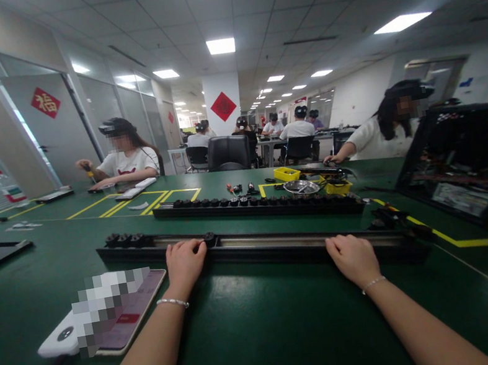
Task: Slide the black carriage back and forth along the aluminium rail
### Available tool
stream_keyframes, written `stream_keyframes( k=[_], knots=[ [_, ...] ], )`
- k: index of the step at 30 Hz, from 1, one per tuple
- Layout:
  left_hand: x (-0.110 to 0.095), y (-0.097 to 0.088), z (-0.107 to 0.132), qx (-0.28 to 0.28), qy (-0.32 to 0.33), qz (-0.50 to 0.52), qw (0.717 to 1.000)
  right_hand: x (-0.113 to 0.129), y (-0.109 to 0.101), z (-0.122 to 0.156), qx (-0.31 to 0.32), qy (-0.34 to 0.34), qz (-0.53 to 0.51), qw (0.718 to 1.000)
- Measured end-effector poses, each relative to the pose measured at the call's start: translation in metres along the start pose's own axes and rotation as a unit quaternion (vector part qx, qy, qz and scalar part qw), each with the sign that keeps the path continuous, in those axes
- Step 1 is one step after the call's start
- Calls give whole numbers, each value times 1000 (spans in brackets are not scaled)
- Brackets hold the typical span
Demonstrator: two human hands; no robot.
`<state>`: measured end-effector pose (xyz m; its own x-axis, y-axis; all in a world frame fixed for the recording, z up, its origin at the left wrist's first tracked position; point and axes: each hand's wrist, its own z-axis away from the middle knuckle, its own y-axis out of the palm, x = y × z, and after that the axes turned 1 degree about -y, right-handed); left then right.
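A long black rail (278,244) with a pale inner channel lies across the green table in front of me. My left hand (185,263) is closed over its near edge, left of the middle, fingertips against a small black round part (210,239) in the channel. Part of that grip is hidden behind the hand. Further right, my right hand (355,258) has its fingers curled over the same rail's near edge. Several similar black parts (126,240) sit at the rail's left end. Behind it lies a second black rail (257,205), lined with such parts.
A phone (130,316) and a white device (63,334) with a cable lie left of my left arm. Beyond the rails are a metal dish (301,187) and yellow bins (287,173). A black open case (463,169) stands right. Co-workers sit across the table.
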<state>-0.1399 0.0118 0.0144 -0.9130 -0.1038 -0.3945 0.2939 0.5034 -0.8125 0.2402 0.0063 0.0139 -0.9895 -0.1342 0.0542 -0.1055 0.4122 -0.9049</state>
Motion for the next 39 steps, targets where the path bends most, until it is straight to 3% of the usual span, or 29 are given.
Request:
stream_keyframes(
  k=[39],
  knots=[
    [-1, 0, 0, 24, 22, -34, 999, 2, -1, 1, -3, 11, 14, 1000]
  ],
)
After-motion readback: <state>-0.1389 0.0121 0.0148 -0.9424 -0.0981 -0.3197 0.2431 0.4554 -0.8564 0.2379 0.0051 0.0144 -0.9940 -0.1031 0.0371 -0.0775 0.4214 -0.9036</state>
